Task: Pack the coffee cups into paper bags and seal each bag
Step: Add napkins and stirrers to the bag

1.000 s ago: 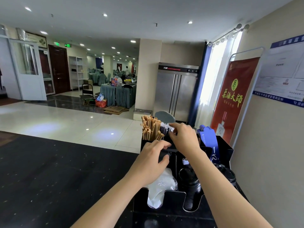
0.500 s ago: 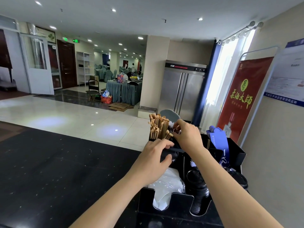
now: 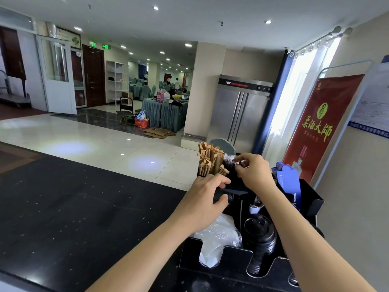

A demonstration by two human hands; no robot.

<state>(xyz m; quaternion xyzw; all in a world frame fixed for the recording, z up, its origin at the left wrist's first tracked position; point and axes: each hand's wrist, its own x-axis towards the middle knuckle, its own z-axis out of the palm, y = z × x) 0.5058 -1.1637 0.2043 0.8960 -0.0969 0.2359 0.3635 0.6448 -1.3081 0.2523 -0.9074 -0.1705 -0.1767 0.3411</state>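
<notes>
No coffee cup or paper bag is in view. A black organizer [image 3: 311, 199] stands at the right end of the dark counter [image 3: 73, 207]. My left hand [image 3: 202, 203] grips a black crossbar at the organizer's near side, fingers over it and thumb under. My right hand [image 3: 254, 173] pinches clear-wrapped pieces [image 3: 229, 160] at the organizer's back, right beside a bunch of brown paper-wrapped sticks [image 3: 209, 161]. A stack of black cup lids [image 3: 261, 239] and a white plastic-wrapped bundle [image 3: 219, 239] sit in the front slots.
A blue packet [image 3: 288, 182] stands in the organizer's right compartment. A red banner [image 3: 324, 127] and the wall close off the right side. Beyond the counter lie a tiled floor, a steel fridge [image 3: 242, 114] and draped tables.
Both hands keep their holds. The right hand's fingers have shifted slightly on the clear-wrapped pieces, and the view has drifted a little.
</notes>
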